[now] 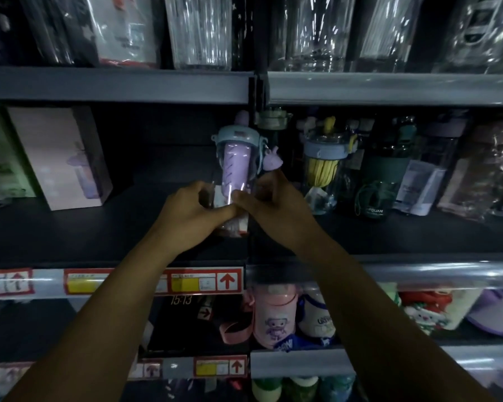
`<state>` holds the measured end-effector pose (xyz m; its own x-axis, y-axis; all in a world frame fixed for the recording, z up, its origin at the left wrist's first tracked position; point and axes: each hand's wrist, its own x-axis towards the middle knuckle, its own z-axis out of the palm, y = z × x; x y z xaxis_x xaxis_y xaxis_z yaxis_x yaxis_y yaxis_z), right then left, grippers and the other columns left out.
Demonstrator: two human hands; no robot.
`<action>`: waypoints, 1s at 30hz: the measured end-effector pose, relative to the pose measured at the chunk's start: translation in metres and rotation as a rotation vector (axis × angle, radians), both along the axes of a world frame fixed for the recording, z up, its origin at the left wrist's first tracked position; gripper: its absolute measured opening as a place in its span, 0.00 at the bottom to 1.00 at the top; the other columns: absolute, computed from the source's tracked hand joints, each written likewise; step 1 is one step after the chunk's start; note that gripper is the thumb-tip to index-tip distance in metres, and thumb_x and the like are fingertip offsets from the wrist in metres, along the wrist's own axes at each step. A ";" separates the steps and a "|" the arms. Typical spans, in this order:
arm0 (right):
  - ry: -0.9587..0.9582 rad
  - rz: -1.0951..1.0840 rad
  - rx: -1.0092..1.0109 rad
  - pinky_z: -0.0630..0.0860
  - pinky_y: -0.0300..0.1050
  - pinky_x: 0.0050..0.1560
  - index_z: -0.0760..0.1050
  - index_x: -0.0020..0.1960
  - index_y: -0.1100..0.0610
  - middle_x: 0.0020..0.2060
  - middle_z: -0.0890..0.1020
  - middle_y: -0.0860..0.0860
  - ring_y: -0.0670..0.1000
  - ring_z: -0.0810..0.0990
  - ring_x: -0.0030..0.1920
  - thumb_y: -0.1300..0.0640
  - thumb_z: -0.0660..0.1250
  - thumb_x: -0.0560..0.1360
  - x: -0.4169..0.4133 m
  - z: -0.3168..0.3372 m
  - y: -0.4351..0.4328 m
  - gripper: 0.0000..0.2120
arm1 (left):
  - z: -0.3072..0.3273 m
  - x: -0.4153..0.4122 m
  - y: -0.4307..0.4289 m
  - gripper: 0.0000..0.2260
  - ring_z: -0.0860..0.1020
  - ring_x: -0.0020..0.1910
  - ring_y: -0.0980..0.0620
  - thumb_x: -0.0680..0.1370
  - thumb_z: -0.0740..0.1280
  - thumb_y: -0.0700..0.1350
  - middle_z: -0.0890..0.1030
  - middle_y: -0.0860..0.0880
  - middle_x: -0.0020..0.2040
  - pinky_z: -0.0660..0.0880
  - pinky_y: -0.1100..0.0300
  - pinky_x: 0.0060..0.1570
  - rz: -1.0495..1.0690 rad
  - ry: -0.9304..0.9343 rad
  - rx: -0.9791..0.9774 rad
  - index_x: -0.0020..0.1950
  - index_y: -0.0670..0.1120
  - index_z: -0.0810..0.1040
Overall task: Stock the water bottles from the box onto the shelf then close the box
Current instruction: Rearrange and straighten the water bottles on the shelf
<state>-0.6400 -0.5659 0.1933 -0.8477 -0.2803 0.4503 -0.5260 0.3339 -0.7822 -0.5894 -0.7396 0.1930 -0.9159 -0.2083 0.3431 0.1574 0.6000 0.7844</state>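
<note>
At the dark shelf's point(70, 227) middle, left hand point(190, 211) and right hand point(275, 208) fingers point(199, 188) grip the upright lilac plastic bottle's point(235, 158) base, either side.

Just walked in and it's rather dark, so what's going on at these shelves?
A person is stocking a shop shelf. The left hand and right hand both grip the lower part of a clear plastic water bottle with a purple core and pale blue lid, held upright on the dark middle shelf. A similar yellow-cored bottle stands to its right, a pink carton to its left.
</note>
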 end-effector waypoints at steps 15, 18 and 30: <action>-0.128 -0.333 0.230 0.73 0.46 0.63 0.57 0.75 0.68 0.71 0.71 0.63 0.62 0.73 0.70 0.47 0.72 0.77 -0.070 0.014 -0.013 0.40 | -0.030 -0.017 -0.013 0.29 0.78 0.50 0.69 0.72 0.79 0.52 0.79 0.61 0.54 0.71 0.78 0.44 0.082 0.130 0.071 0.66 0.49 0.69; -0.117 -0.358 0.286 0.74 0.47 0.64 0.64 0.74 0.67 0.69 0.75 0.62 0.61 0.75 0.68 0.49 0.69 0.79 -0.083 0.008 -0.021 0.32 | -0.033 -0.016 -0.013 0.28 0.75 0.47 0.74 0.72 0.79 0.51 0.76 0.66 0.52 0.70 0.81 0.44 0.074 0.143 0.054 0.66 0.53 0.68; -0.128 -0.432 0.316 0.78 0.49 0.62 0.72 0.69 0.69 0.64 0.79 0.63 0.62 0.79 0.64 0.55 0.70 0.79 -0.102 -0.004 -0.025 0.25 | -0.036 -0.019 -0.017 0.27 0.74 0.43 0.81 0.72 0.80 0.52 0.75 0.67 0.50 0.68 0.83 0.40 0.111 0.164 0.095 0.64 0.54 0.69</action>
<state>-0.7419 -0.5911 0.1897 -0.9581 0.0006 0.2864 -0.1960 0.7276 -0.6575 -0.6081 -0.7569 0.1565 -0.8191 -0.3436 0.4594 0.2241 0.5455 0.8076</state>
